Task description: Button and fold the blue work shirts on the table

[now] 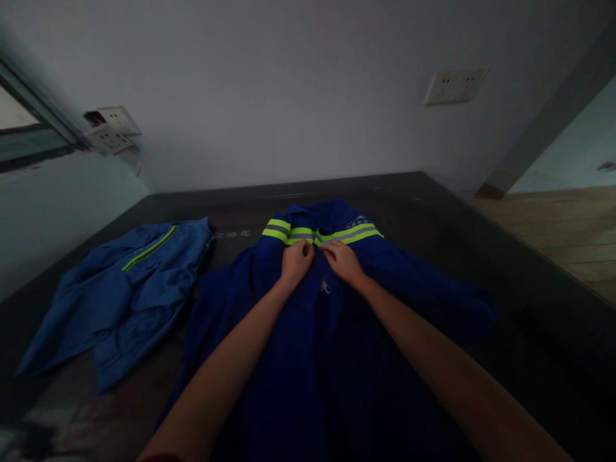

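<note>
A dark blue work jacket (283, 333) with yellow-green and grey reflective bands lies spread on the dark surface, its collar toward the wall. My left hand (297, 262) pinches the left front edge just below the chest band. Close beside it, my right hand (342, 260) has its fingers closed on the right front edge at the same height. Below the hands the front hangs apart along a dark gap. Any button or zip part between my fingertips is too small to make out.
A lighter blue garment (129, 282) with a yellow-green stripe lies folded at the left. The dark tabletop (399, 196) meets a pale wall with sockets (456, 86). A wooden floor (553, 224) shows beyond its right edge.
</note>
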Tool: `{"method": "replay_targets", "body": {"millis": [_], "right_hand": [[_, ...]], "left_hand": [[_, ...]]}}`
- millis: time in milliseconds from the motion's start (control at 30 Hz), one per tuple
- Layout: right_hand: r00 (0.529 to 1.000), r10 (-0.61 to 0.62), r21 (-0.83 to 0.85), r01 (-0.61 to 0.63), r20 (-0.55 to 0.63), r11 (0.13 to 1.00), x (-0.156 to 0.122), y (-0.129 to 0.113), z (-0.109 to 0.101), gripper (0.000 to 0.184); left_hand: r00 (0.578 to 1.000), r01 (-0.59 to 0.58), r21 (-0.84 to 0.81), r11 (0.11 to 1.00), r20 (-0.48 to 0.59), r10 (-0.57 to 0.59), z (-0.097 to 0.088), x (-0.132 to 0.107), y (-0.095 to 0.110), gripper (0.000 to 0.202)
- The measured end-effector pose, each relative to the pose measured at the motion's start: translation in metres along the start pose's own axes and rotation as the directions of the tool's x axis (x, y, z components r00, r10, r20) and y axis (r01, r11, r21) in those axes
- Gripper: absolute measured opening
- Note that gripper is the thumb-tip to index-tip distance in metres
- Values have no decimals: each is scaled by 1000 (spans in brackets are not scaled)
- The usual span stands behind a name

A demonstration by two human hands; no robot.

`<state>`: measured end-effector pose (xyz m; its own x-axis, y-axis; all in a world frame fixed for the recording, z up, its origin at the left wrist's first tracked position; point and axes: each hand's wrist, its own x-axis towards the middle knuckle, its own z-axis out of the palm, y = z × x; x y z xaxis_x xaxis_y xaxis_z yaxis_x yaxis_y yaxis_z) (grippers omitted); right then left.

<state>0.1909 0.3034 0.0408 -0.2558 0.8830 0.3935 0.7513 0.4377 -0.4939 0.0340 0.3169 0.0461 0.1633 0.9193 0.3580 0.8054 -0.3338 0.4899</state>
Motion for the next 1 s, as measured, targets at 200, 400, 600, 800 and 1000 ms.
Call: {"method": "replay_targets", "body": {"millis": [200,400,600,800,1000], "right_hand": [[1000,14,42,-14,8,999,-7,-21,-21,17],[981,162,-68,-155,110,986,-35,-59,-52,32],[915,284,-196,-234,286,952,-52,-74,-45,34],[919,282,-241,-217,277,946,-52,-77,-41,17],[935,261,-265,-197,238,944,-54,-82,-32,38]], "left_hand": [[1000,15,68,998,19,-16,-1,6,2,15],[999,8,82,997,31,-11,2,20,-4,17],[998,-34,63,997,59,30,-2,30,-9,15],[997,-81,10,997,-1,81,-34,9,6,17],[991,-72,-126,989,99,85,-53,-51,17,17]]}}
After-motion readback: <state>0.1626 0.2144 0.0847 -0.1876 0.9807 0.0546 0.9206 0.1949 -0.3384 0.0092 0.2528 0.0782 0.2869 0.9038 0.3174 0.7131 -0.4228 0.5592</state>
